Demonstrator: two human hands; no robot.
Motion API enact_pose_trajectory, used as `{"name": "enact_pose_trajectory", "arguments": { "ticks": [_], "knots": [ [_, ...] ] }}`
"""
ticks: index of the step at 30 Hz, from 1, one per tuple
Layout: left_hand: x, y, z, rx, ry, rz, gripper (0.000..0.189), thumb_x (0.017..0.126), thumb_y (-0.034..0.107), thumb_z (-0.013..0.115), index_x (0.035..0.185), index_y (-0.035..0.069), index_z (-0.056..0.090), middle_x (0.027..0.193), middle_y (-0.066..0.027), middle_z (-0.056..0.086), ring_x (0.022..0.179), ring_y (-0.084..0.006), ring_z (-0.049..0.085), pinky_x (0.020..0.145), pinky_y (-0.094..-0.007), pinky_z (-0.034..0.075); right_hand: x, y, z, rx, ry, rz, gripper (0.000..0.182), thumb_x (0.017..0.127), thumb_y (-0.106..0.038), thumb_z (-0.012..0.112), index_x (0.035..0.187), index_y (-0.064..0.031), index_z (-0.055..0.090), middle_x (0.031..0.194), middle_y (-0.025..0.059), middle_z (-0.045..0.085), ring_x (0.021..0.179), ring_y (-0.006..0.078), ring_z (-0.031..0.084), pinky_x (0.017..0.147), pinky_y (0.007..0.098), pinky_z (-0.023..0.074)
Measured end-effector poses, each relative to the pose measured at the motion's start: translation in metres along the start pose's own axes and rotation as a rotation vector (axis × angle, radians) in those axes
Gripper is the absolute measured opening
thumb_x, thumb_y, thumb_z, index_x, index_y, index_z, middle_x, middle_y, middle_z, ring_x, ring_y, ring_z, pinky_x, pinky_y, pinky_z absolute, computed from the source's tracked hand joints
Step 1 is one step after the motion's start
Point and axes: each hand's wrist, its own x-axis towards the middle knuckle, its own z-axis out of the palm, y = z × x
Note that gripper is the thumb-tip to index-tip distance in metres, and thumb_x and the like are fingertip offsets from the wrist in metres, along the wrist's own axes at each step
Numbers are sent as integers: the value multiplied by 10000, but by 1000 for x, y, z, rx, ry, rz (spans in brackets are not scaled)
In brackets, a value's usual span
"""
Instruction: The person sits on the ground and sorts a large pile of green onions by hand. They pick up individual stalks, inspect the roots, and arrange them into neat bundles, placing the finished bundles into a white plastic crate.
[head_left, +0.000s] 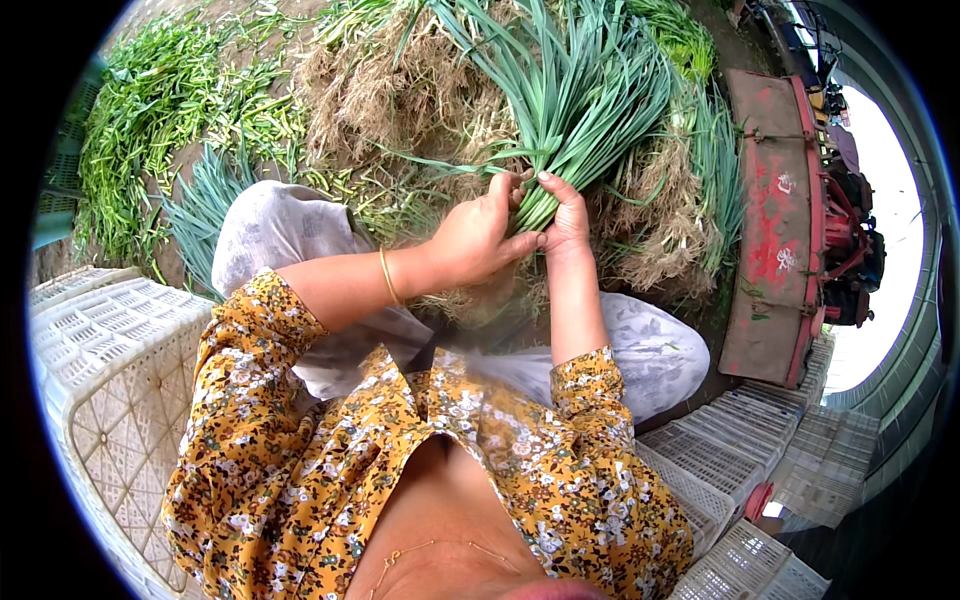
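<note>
A thick bunch of long, flat-leaved green garlic or similar allium greens (577, 112) is gathered in both my hands, its leaves fanning away from me. My left hand (480, 229) wraps the stalks from the left, with the thumb reaching across to the right hand. From the right side, my right hand (566, 214) closes around the same stalks near their lower end. The stalks' cut or root ends are partly hidden by my fingers. Just beyond the hands lies a heap of unsorted plants with dry brown roots (375, 105).
More rooted plants (667, 217) lie to the right, beside a red metal trailer panel (772, 225). Trimmed green leaves (165, 97) cover the ground at left, near loose blue-green stalks (206, 210). White plastic crates (127, 420) stand at left, with other crates (720, 442) at right.
</note>
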Motion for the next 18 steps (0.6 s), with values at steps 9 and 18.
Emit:
{"name": "enact_pose_trajectory", "arguments": {
  "ticks": [9,18],
  "knots": [
    [42,-27,-25,-976,19,-129,667,691,212,779,1228,-1,445,1133,-110,561,1050,-192,522,951,-336,395,-34,55,23,-508,-110,-185,445,651,41,670,1077,8,544,1002,48,581,915,167,568,785,281,470],
    [50,-54,-44,-1314,-295,-313,465,711,142,726,1112,3,537,918,-111,632,821,-227,627,799,-375,513,-46,46,13,-632,-433,175,565,536,-55,734,1073,-39,558,962,33,591,881,177,566,834,309,471]
  ]
}}
